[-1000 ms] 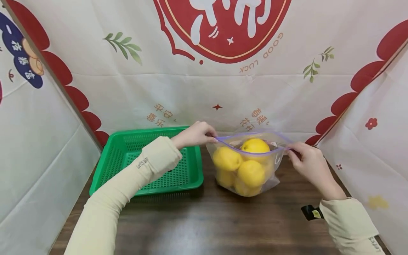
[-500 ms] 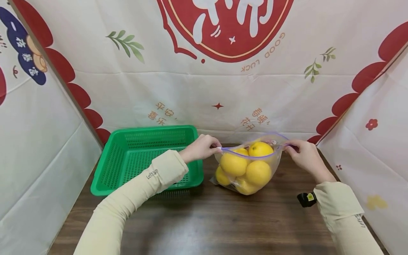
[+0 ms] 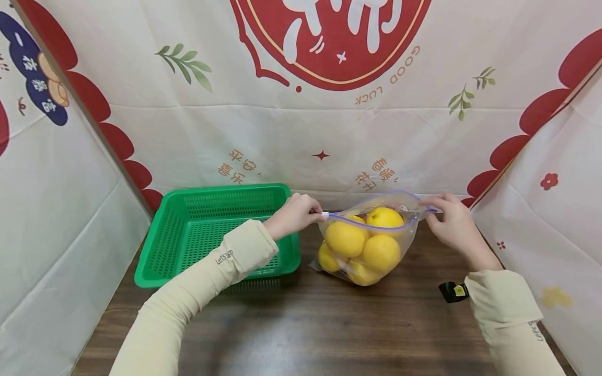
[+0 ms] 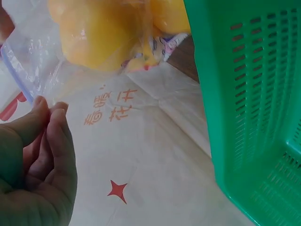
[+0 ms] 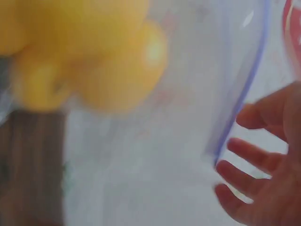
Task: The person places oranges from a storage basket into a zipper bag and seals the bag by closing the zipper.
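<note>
A clear zip bag [image 3: 408, 225] with a purple seal holds several lemons [image 3: 345, 238] and stands on the table, its mouth gaping. My left hand [image 3: 295, 213] pinches the bag's left top corner, where a small white slider [image 3: 325, 214] sits on the seal. In the left wrist view, thumb and forefinger meet at the seal's end. At the opposite corner is my right hand [image 3: 453, 222], its fingers spread and loosely touching the seal. The right wrist view shows a gap between the thumb and the other fingers [image 5: 251, 153] beside the purple edge.
A green plastic basket [image 3: 217, 283] with slotted walls stands left of the bag, partly beneath my left forearm. Printed cloth walls [image 3: 263, 136] enclose the back and both sides. Dark wooden table [image 3: 301, 334] lies in front of the bag.
The bag and left hand have shifted slightly rightward and down since the first frame. Over the last half second my right hand's fingers have loosened and spread at the right corner.
</note>
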Demonstrator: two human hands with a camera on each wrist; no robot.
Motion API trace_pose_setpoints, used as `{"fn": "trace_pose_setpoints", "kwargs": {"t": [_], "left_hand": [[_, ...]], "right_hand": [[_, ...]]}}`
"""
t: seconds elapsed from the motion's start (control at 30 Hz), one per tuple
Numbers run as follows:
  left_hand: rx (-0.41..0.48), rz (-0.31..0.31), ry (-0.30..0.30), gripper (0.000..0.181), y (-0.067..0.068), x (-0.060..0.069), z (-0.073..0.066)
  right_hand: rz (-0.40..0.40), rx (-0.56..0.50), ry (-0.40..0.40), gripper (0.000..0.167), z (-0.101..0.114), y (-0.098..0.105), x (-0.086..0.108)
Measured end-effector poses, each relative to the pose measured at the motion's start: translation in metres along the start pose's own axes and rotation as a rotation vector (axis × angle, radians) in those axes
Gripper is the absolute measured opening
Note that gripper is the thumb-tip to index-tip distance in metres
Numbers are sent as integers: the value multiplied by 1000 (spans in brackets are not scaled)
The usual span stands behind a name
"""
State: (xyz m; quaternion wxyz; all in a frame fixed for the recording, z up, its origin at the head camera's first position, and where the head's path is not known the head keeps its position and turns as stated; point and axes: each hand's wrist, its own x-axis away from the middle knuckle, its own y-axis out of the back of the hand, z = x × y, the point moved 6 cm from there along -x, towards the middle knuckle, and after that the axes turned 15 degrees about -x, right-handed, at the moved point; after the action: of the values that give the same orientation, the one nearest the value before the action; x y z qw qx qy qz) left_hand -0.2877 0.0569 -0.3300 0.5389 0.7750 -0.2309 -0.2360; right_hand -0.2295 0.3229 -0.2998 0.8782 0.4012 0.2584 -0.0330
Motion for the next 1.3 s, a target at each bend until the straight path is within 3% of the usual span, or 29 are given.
{"fn": "trace_pose_setpoints", "kwargs": {"t": [0.07, 0.13, 0.27, 0.4, 0.53, 0.77, 1.07, 1.3], "left_hand": [[7, -17, -6, 18, 1, 1, -1], [19, -29, -11, 17, 2, 2, -1], [40, -46, -48, 16, 3, 2, -2], [47, -54, -105, 17, 4, 2, -4], [31, -62, -134, 18, 4, 2, -5], [-9, -102, -154, 17, 5, 2, -7], [-131, -259, -228, 15, 12, -2, -21], [-117, -228, -189, 14, 13, 0, -18]], "right_hand": [[-43, -10, 85, 24, 26, -5, -6], [-33, -19, 184, 24, 54, -19, -14], [110, 19, 279, 28, 94, -61, -27], [231, 55, 273, 24, 106, -99, -38], [280, 40, 328, 12, 108, -118, -43], [267, 111, 454, 6, 109, -116, -43], [256, 333, 518, 6, 99, -101, -39], [238, 357, 514, 4, 61, -76, -25]]}}
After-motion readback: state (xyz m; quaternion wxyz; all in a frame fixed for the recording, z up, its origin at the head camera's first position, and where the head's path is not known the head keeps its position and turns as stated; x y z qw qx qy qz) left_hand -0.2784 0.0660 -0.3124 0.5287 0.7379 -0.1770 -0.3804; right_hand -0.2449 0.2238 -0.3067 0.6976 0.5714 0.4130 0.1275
